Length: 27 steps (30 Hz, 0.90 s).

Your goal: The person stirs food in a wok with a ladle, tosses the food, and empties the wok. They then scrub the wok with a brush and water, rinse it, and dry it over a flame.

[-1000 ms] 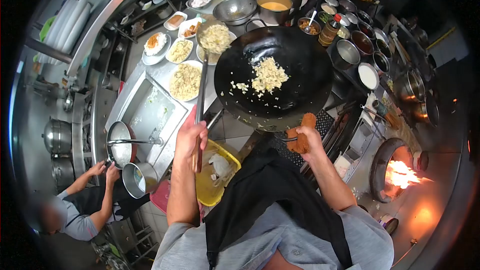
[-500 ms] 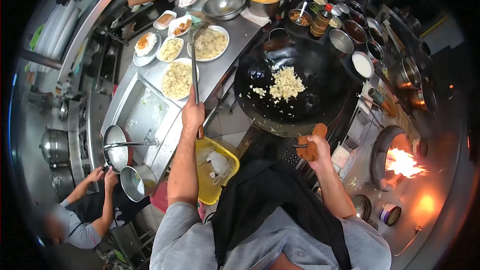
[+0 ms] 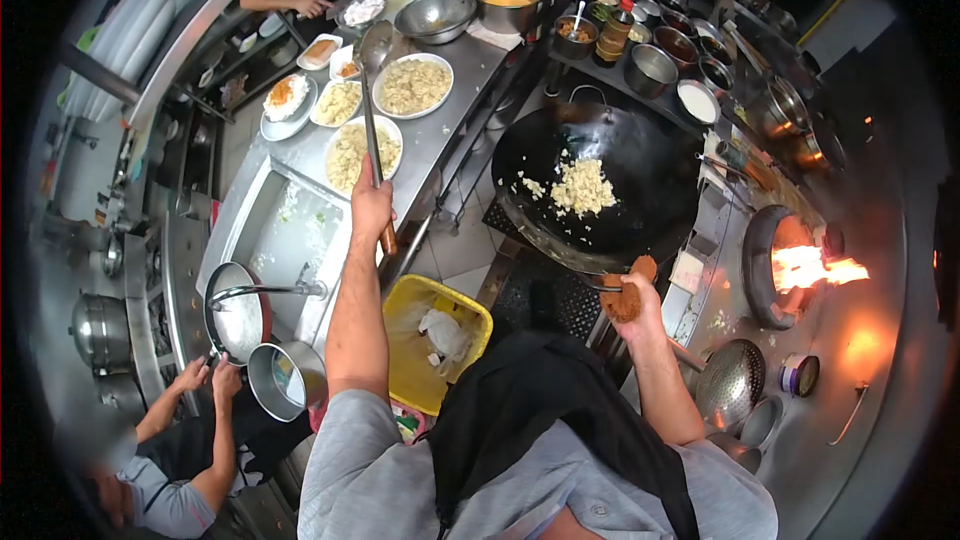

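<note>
My left hand (image 3: 372, 208) is closed round the wooden handle of a long metal ladle (image 3: 376, 45), whose bowl is over the far end of the counter, beside the plates. With a brown cloth (image 3: 628, 298) between, my right hand (image 3: 640, 308) grips the handle of a large black wok (image 3: 640, 150). Pale chopped food (image 3: 583, 187) lies in the wok, with loose bits around it. Near the ladle stand an oval plate of fried rice-like food (image 3: 445, 100), a second full plate (image 3: 330, 165) and a smaller dish (image 3: 338, 123).
Flames rise from a burner (image 3: 800, 265) at the right. A perforated strainer (image 3: 732, 380) lies below it. Bowls and a sauce bottle (image 3: 612, 35) stand beyond the wok. At lower left a co-worker (image 3: 170, 480) holds a pan (image 3: 240, 315). Another person's hand (image 3: 312, 7) is at the top. A yellow bin (image 3: 415, 370) stands below.
The ladle's bowl has shifted left and away from the larger plate. The wok sits slightly further right in view. The other person's arm at the top has drawn back left.
</note>
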Available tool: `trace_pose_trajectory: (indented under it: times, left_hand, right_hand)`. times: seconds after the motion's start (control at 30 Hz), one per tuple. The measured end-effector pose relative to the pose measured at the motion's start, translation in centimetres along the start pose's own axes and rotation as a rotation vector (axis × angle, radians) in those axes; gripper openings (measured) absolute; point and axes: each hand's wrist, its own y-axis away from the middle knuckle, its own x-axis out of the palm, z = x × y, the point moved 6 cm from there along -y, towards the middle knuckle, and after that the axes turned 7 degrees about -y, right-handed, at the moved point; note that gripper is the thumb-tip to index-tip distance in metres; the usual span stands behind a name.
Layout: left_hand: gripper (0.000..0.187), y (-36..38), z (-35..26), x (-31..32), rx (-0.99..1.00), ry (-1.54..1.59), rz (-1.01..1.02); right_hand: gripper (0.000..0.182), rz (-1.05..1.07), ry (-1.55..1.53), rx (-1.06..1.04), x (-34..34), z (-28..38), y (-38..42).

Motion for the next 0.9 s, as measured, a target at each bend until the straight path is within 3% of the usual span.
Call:
trace_pose_trajectory:
  times: [0.03,0.2,0.27,0.3,0.33,0.37,0.43,0.5,0.63,0.7,0.83,0.87,0.9]
  left_hand:
    - [0.070,0.3,0.1,-0.6,0.015,0.003,0.004]
    - [0.073,4.9,-2.2,-2.3,-0.029,0.612,0.229]
    - [0.074,8.7,-3.2,-3.1,-0.046,0.647,0.320]
    - [0.075,10.4,-4.1,-3.3,-0.054,0.628,0.376]
    - [0.076,11.8,-5.3,-3.1,-0.079,0.677,0.418]
    - [0.076,13.4,-6.1,-2.5,-0.116,0.725,0.466]
    - [0.076,16.3,-7.3,-1.8,-0.114,0.649,0.552]
    - [0.075,17.7,-7.9,-1.4,-0.045,0.502,0.642]
    - [0.076,19.9,-8.2,0.0,-0.090,0.513,0.735]
    - [0.077,20.1,-8.4,1.0,-0.082,0.516,0.760]
    - [0.077,20.2,-5.8,5.6,-0.149,0.102,0.742]
    - [0.077,19.6,-3.7,8.8,-0.130,0.099,0.778]
    - [0.075,20.9,-4.5,11.3,-0.248,0.294,0.850]
  right_hand:
    - [0.032,-0.014,-0.017,-0.011,0.0,-0.4,0.5]
    - [0.032,-0.043,-0.098,0.004,-0.4,-1.5,3.0]
    - [0.029,0.007,-0.118,0.120,0.7,-0.9,3.7]
    - [0.026,-0.022,-0.295,0.042,1.2,-0.5,2.3]
    - [0.026,0.195,-0.377,0.025,1.7,0.3,-0.8]
    - [0.029,0.215,-0.474,0.326,2.1,0.2,-3.6]
    - [0.035,0.163,-0.188,0.135,1.9,0.3,-3.7]
    - [0.040,-0.052,-0.107,-0.012,0.8,-1.8,0.2]
    - [0.041,0.066,-0.048,-0.106,-0.6,-0.1,2.6]
    - [0.034,0.026,0.062,-0.250,-0.1,0.6,4.5]
    - [0.028,0.031,0.437,-0.617,-6.6,-2.2,1.4]
    - [0.026,-0.005,0.429,-0.597,-6.6,-2.1,1.1]
    - [0.025,-0.042,0.422,-0.568,-6.4,-2.5,0.6]
